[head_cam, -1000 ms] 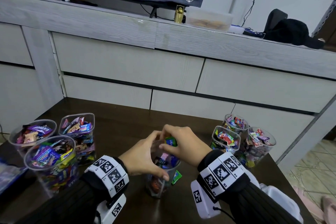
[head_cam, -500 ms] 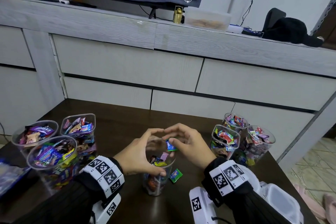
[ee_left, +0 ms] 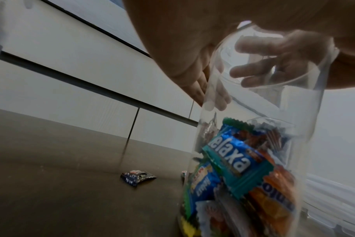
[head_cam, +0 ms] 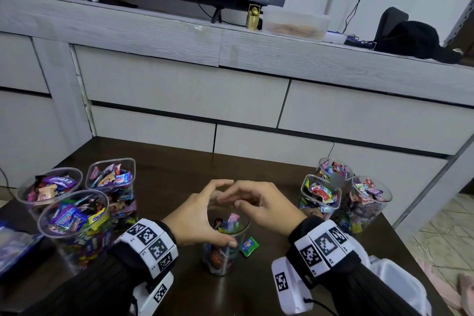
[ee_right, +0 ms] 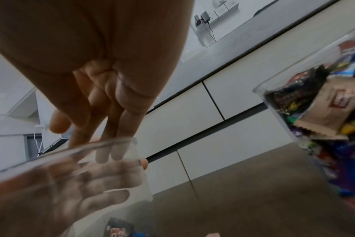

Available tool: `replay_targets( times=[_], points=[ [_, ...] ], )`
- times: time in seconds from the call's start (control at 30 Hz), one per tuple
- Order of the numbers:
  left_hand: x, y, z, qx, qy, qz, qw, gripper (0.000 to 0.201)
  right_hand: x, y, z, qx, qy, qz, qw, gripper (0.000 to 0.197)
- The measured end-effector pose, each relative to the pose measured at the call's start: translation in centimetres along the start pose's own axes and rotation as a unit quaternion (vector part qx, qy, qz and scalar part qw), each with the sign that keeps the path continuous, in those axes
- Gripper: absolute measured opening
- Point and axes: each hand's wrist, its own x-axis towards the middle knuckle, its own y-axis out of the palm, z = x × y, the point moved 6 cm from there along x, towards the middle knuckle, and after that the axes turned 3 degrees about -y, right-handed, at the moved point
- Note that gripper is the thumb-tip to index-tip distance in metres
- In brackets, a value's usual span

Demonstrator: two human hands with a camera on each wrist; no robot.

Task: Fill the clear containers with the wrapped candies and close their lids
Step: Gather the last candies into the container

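A tall clear container [head_cam: 223,251] stands at the front middle of the dark table, about half full of wrapped candies [ee_left: 239,162]. My left hand [head_cam: 198,215] grips its upper part, thumb in front and fingers round the far rim. My right hand [head_cam: 259,204] hovers over the mouth with relaxed fingers [ee_right: 113,128] and holds nothing. A green wrapped candy [head_cam: 248,246] lies on the table right of the container. Another dark wrapped candy [ee_left: 137,177] lies on the table beyond it.
Three open containers full of candies stand at the left [head_cam: 74,215] and three more at the right [head_cam: 320,195]. A white tub [head_cam: 400,285] sits at the front right edge. A grey drawer unit [head_cam: 230,90] runs behind the table [head_cam: 166,179].
My right hand carried a blue-green candy over the container's mouth and let it go inside; its fingers are now relaxed and empty. The left hand kept its grip on the container.
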Motion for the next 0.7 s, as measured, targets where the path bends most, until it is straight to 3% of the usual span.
replay_targets(
  times=[0.07, 0.17, 0.23, 0.3, 0.4, 0.53, 0.6, 0.7],
  points=[
    [0.0, 0.0, 0.1, 0.003, -0.001, 0.0, 1.0, 0.112, -0.1, -0.1, -0.4, 0.009, 0.002, -0.017, 1.0, 0.029],
    [-0.1, -0.3, 0.2, -0.002, -0.002, -0.004, 1.0, 0.112, -0.8, -1.4, -1.9, 0.029, 0.029, -0.122, 0.992, 0.026],
    [-0.3, -0.9, 0.3, 0.011, -0.004, -0.009, 1.0, 0.11, -1.8, -2.1, -3.8, -0.042, 0.08, -0.174, 0.981, 0.023],
    [-0.5, -1.5, 0.4, 0.024, -0.004, -0.013, 1.0, 0.108, -2.7, -1.2, -6.7, -0.157, 0.188, -0.106, 0.964, 0.03],
    [-0.9, -2.1, 0.8, 0.028, -0.007, -0.016, 0.999, 0.107, -4.5, 2.0, -10.8, -0.208, 0.327, 0.044, 0.921, 0.066],
    [-1.3, -2.3, 1.0, 0.024, -0.005, -0.021, 0.999, 0.107, -4.3, 4.7, -13.4, -0.184, 0.4, 0.051, 0.896, 0.081],
    [-1.3, -2.3, 1.1, 0.018, 0.0, -0.025, 1.0, 0.107, -3.3, 5.3, -14.1, -0.18, 0.416, 0.039, 0.89, 0.073],
    [-1.3, -2.1, 1.2, 0.016, 0.008, -0.026, 0.999, 0.104, -0.8, 6.2, -14.1, -0.2, 0.38, 0.038, 0.902, 0.058]
  ],
)
